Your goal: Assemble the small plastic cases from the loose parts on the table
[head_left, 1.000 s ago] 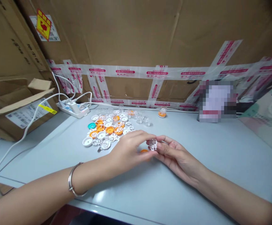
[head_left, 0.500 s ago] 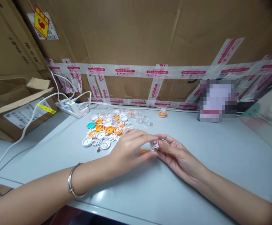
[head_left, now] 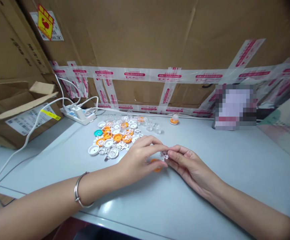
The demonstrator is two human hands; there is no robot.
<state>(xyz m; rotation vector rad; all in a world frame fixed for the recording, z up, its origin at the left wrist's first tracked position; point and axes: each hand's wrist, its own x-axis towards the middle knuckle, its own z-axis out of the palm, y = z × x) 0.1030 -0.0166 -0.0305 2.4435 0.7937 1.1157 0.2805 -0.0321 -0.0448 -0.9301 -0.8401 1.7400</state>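
Observation:
A small white openwork plastic part (head_left: 164,155) is held up between my two hands over the table. My right hand (head_left: 188,164) pinches it from the right with thumb and fingers closed. My left hand (head_left: 142,156) curls its forefinger over the part's upper edge, the thumb just below it; fingers partly hide the part. Under the left thumb an orange round base (head_left: 157,169) lies on the table, partly covered. Beyond my left hand spreads a pile of loose white rings (head_left: 93,150), orange rings (head_left: 117,138), a teal ring (head_left: 98,133) and spoked white discs.
Clear domes (head_left: 150,127) lie behind the pile. A domed orange-based piece (head_left: 174,119) stands apart at the back. A power strip (head_left: 78,115) with white cables and an open carton (head_left: 19,116) are at left. A blurred-out phone-like object (head_left: 232,108) leans against the large box (head_left: 134,36).
The white part has turned and tilted between my fingers, so less of its face shows. The left thumb has come a little away from it, and more of the orange base is visible.

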